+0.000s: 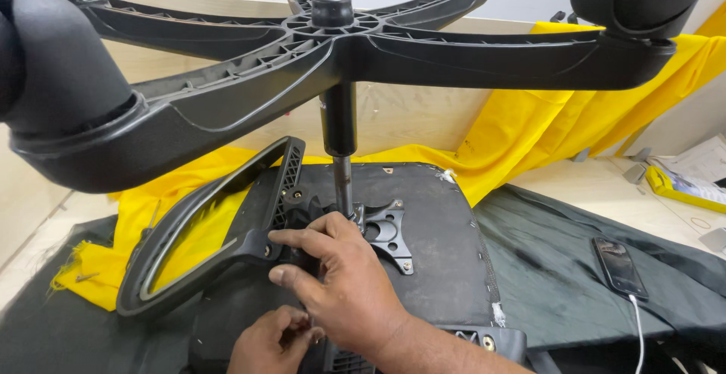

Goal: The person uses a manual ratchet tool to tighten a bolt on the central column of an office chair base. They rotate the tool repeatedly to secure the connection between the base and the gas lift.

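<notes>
Black chair base wheels-up, gas column vertical, right hand on mechanism plate

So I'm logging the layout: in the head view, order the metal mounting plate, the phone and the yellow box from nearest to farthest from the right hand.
1. Metal mounting plate: beside the right hand, on the seat underside.
2. Phone: off to the right, on dark cloth.
3. Yellow box: far right edge.

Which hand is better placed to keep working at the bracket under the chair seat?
Probably the right hand: it already rests on the armrest joint, fingertips beside the metal bracket and gas column. The left hand sits lower, near the seat's front edge, fingers curled around something small I can't make out.
</notes>
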